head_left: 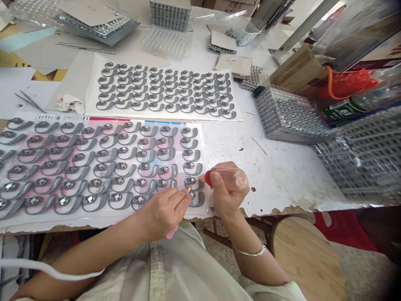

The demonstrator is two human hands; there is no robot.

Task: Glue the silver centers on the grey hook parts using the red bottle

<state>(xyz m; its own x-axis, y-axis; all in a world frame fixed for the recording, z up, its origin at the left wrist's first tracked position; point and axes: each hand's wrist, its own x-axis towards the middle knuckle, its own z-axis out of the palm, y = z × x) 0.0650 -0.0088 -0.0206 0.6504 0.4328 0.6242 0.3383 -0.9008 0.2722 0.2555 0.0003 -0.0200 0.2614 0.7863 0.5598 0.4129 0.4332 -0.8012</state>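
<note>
Left hand: the left hand point(163, 216) is closed in a pencil grip around a pink-handled stick point(178, 213), its yellow tip pointing down among the pieces.
Right hand: the right hand point(229, 188) is curled around a red bulb-shaped tool point(208, 179), whose pale tip points left towards a piece. A silver bangle point(250, 253) circles the wrist.
Work in hand: grey curved pieces point(145, 169), each with a round shiny metal head, lie in loose rows on the printed sheet point(194, 167). The two tool tips are just beside the pieces in that sheet's lower right corner; whether they touch is hard to tell.
Beyond the printed sheet: a white card point(166, 113) carries tidier rows of the same pieces.
Left of the printed sheet: tweezers point(28, 100) and a crumpled tissue point(70, 104) rest on the desk point(275, 167).
Right of the printed sheet: perforated metal trays point(291, 115) sit stacked, near a bottle with a green label point(344, 104) and a red plastic bag point(347, 82).
Past the printed sheet's far edge: a clear blister tray point(166, 42) lies on the desk.
Below the printed sheet: a wooden stool point(303, 259) stands beyond the desk's chipped edge.
</note>
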